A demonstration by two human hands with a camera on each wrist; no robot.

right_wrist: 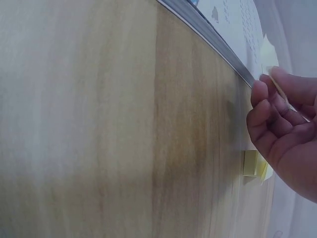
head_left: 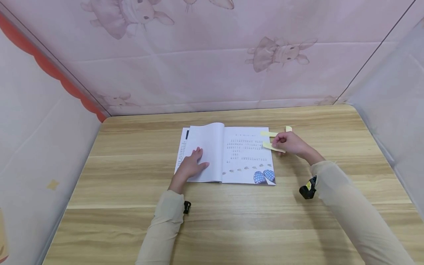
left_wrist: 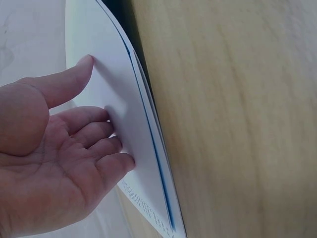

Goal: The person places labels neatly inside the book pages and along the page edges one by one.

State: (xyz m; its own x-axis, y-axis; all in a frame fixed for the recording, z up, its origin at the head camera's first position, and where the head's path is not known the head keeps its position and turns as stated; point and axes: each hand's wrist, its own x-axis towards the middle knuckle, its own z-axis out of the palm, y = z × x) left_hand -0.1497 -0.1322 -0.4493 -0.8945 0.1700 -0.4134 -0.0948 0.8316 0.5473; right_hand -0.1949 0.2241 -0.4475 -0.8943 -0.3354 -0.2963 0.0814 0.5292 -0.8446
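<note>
Pale-yellow paper strip [head_left: 269, 147], pinched by the right hand [head_left: 293, 142], overlaps the right edge of an open white book [head_left: 245, 175] near the wood-grain table's far edge; the left hand [head_left: 189, 166] rests loosely on the left page [head_left: 206, 138].

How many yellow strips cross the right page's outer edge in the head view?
2: an upper strip near the top of the right page, and a lower strip pinched by the right hand. More may be hidden behind that hand.

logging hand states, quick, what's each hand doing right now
Left hand: open, resting on the book's left page.
Right hand: closed, pinching a yellow paper strip.
</note>
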